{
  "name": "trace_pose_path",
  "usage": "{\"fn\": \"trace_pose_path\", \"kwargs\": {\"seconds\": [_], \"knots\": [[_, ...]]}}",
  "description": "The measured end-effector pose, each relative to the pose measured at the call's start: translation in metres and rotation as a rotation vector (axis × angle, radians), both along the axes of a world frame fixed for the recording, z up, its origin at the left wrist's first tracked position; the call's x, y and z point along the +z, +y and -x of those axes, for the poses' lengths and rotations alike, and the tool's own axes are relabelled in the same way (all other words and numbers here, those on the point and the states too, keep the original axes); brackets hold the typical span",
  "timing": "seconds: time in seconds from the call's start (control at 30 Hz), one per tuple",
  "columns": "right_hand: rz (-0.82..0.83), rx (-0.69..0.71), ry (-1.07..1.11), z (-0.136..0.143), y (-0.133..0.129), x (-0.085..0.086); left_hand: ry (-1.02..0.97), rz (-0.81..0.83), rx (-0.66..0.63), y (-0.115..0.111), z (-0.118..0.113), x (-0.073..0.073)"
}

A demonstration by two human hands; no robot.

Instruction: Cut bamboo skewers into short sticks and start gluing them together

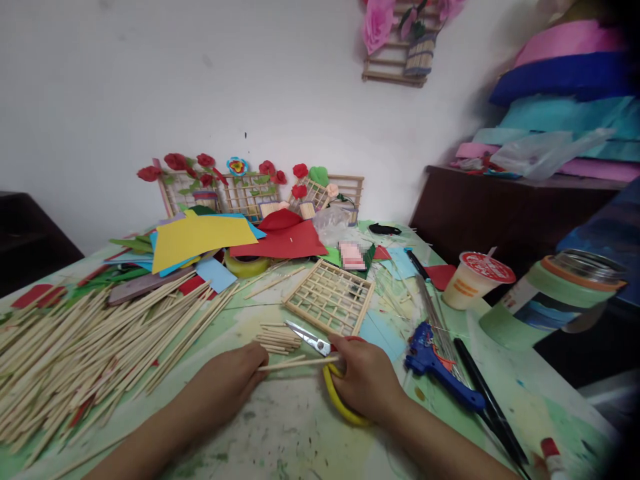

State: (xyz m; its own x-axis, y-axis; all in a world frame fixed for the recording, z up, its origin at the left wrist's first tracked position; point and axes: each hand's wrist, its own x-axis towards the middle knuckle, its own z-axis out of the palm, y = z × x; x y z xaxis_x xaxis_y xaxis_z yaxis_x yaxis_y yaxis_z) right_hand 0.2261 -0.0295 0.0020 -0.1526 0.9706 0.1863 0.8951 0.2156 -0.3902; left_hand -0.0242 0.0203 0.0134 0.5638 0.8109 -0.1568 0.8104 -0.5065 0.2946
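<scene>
Thin wooden sticks (300,364) stretch level between my two hands, at least two of them side by side. My left hand (231,375) is closed, pinching their left end. In my right hand (369,379) is a pair of scissors (309,337) with yellow and red handles, its blades pointing up and left; the sticks' right end meets these fingers. A small pile of short cut sticks (278,339) lies just beyond my left fingertips. Behind the scissors, a square wooden lattice (330,297) rests on the table.
Long loose sticks (100,347) cover the left side. Coloured paper (205,240) and a tape roll (247,265) lie farther back. On the right are a blue glue gun (443,370), a drink cup (475,280) and a green thermos (550,300). Flower-decorated lattices (250,193) lean against the wall.
</scene>
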Motion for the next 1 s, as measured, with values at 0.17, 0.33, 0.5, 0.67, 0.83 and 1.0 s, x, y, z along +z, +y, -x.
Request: {"fn": "trace_pose_path", "kwargs": {"seconds": [0.17,0.33,0.5,0.67,0.83,1.0], "knots": [[-0.003,-0.029,0.007,0.000,-0.001,-0.002,-0.037,-0.014,0.032,0.005,0.009,0.010],[-0.075,-0.061,-0.034,-0.003,-0.003,-0.002,-0.163,-0.007,0.100,0.007,0.010,0.014],[-0.090,-0.085,-0.078,-0.019,0.000,0.011,-0.424,0.035,0.117,0.008,0.009,0.013],[0.025,-0.106,-0.183,-0.026,0.011,0.021,-0.849,0.291,0.196,0.009,0.006,0.004],[0.087,-0.018,-0.306,-0.026,0.015,0.041,-1.201,0.627,0.237,0.007,0.000,-0.005],[0.073,0.092,-0.226,-0.001,0.028,0.067,-1.406,0.832,0.217,0.002,-0.005,-0.005]]}}
